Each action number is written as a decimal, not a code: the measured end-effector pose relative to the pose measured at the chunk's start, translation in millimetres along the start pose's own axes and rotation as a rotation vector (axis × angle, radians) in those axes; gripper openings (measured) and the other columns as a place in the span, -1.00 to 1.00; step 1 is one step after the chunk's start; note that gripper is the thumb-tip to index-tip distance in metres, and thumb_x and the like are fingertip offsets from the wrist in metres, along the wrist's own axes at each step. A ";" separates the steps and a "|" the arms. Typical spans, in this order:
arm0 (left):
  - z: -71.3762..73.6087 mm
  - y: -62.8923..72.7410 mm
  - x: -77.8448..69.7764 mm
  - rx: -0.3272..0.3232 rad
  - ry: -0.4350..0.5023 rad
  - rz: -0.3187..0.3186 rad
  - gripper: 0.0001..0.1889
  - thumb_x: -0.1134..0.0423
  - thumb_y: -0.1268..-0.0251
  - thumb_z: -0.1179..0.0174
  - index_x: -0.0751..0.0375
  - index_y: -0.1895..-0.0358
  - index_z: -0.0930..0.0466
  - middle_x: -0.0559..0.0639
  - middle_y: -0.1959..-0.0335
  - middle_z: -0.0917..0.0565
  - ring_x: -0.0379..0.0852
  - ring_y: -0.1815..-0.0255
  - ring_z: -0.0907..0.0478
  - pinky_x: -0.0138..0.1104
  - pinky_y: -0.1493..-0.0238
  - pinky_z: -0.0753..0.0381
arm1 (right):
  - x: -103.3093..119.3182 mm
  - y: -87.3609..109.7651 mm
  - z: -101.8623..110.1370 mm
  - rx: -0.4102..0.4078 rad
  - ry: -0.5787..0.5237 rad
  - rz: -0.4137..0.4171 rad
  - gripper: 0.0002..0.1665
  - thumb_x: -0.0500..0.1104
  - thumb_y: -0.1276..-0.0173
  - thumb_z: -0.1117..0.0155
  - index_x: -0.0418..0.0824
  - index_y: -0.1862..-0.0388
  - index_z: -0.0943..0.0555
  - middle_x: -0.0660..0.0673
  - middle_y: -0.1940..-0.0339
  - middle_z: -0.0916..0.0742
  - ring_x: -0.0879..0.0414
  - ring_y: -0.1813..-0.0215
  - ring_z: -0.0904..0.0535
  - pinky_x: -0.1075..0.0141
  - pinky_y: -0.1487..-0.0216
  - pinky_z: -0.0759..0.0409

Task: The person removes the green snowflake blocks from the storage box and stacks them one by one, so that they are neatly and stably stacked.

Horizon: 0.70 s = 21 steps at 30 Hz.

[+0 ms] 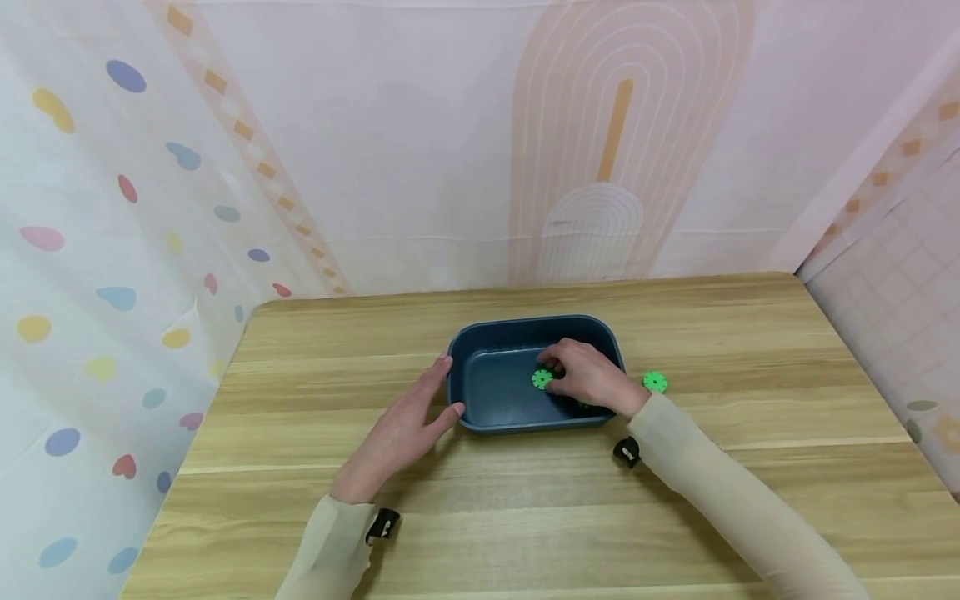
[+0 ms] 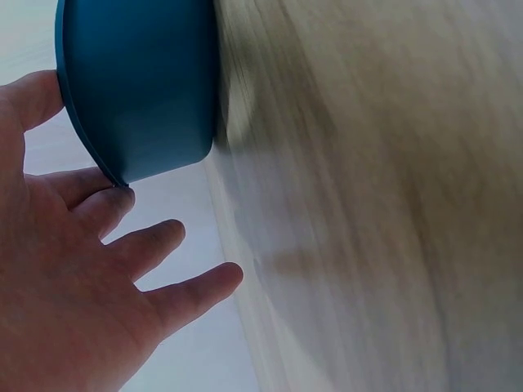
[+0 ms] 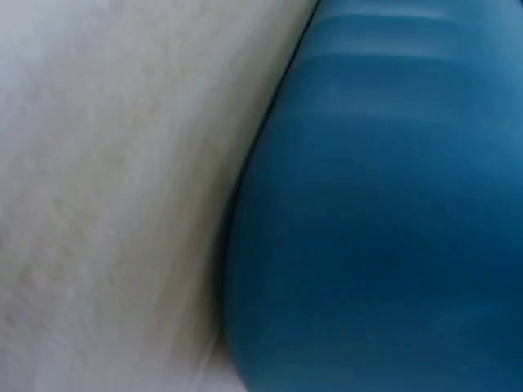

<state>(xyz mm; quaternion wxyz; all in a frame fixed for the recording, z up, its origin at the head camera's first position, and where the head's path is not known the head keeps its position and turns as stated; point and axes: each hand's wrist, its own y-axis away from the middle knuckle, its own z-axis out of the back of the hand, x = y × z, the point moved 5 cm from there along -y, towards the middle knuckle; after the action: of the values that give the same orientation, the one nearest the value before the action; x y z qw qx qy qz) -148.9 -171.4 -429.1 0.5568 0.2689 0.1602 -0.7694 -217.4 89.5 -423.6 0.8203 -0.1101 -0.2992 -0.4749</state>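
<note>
A dark blue rectangular box (image 1: 498,387) stands on the wooden table. My right hand (image 1: 588,375) reaches inside it, thumb and index finger bent around a bright green notched disc (image 1: 542,379) at their tips. Beneath that hand, a bit of green shows by the box's near wall, mostly covered. My left hand (image 1: 405,425) is at the box's left end, thumb and fingers spread and touching the rim. From the left wrist, that hand (image 2: 73,253) shows its outer fingers extended free of the box wall (image 2: 143,90). The right wrist view shows only the box's outer side (image 3: 376,212) and tabletop.
Another green notched disc (image 1: 655,382) lies on the table just right of the box, beside my right wrist. Black straps (image 1: 383,525) circle both wrists. A patterned cloth (image 1: 420,150) hangs behind the table's far edge.
</note>
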 end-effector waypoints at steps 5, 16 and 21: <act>0.0 0.0 -0.3 -0.002 0.002 -0.003 -0.18 -0.20 -0.59 -0.05 0.01 -0.71 0.07 0.00 -0.71 -0.01 0.18 -0.65 -0.08 0.19 -0.52 -0.21 | -1.8 -0.1 0.4 0.000 0.029 -0.026 -0.55 -0.22 -0.37 -0.46 -0.34 -0.20 -0.68 -0.19 -0.03 -0.68 -0.04 -0.06 -0.59 0.06 -0.11 -0.62; 1.3 1.3 0.4 0.002 0.008 0.003 -0.18 -0.17 -0.59 -0.06 0.01 -0.71 0.06 0.00 -0.71 0.00 0.17 -0.65 -0.07 0.18 -0.53 -0.19 | -2.9 -5.7 -4.2 -0.001 0.029 -0.026 -0.54 -0.15 -0.31 -0.54 -0.31 -0.14 -0.71 -0.15 0.01 -0.70 -0.01 -0.03 -0.60 0.09 -0.10 -0.62; 0.2 1.3 0.2 0.003 0.011 -0.004 -0.18 -0.17 -0.59 -0.07 0.02 -0.71 0.06 0.00 -0.70 0.00 0.17 -0.65 -0.08 0.18 -0.53 -0.20 | -2.8 -5.8 -5.1 0.003 0.035 -0.020 -0.55 -0.17 -0.30 -0.54 -0.30 -0.12 -0.72 -0.15 0.02 -0.70 -0.01 -0.03 -0.61 0.09 -0.10 -0.63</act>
<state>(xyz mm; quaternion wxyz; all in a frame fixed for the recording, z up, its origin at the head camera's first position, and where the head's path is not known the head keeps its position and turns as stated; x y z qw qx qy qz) -147.8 -172.1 -428.9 0.5542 0.2736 0.1627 -0.7692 -221.3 86.1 -429.9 0.8209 -0.0973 -0.2865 -0.4844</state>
